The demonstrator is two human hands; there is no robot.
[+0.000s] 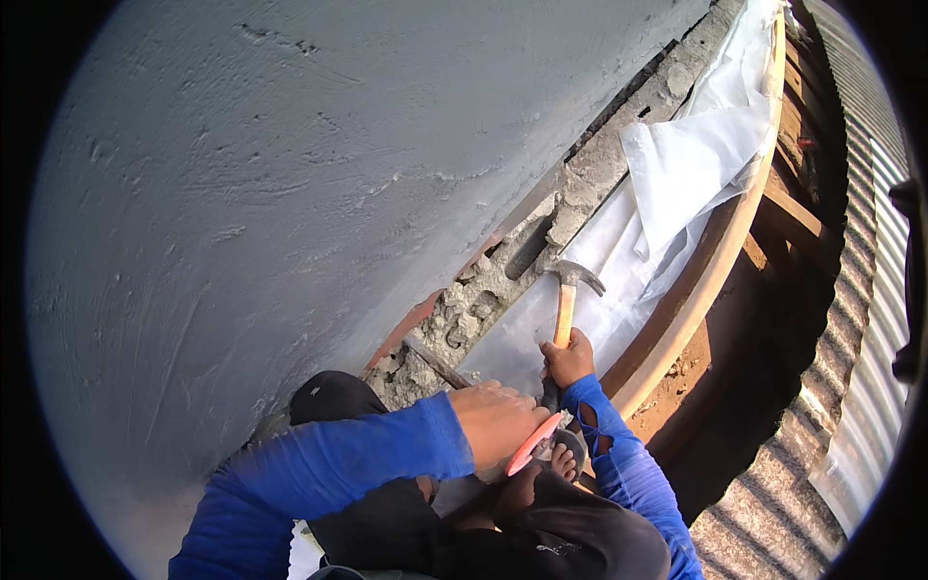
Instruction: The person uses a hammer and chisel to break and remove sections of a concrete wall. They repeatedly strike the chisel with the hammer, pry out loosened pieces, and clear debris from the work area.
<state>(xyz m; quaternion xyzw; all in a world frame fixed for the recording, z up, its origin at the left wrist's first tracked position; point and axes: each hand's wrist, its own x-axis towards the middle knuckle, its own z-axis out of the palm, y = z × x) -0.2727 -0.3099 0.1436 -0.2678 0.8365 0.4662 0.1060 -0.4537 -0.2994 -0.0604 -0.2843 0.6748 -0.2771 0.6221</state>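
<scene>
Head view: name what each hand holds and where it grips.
Right hand grips the hammer low on its wooden handle. Left hand: contents cannot be told.

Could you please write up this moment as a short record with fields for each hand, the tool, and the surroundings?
Right hand: the right hand grips the wooden handle of a claw hammer, its head up near the broken mortar.
Left hand: the left hand rests closed over a red-orange object; what it is cannot be told.
Work surface: rough mortar rubble along the foot of a grey plastered wall.
Nearby: white plastic sheet, curved wooden plank, corrugated metal sheeting.
Clothing: blue sleeves.
</scene>
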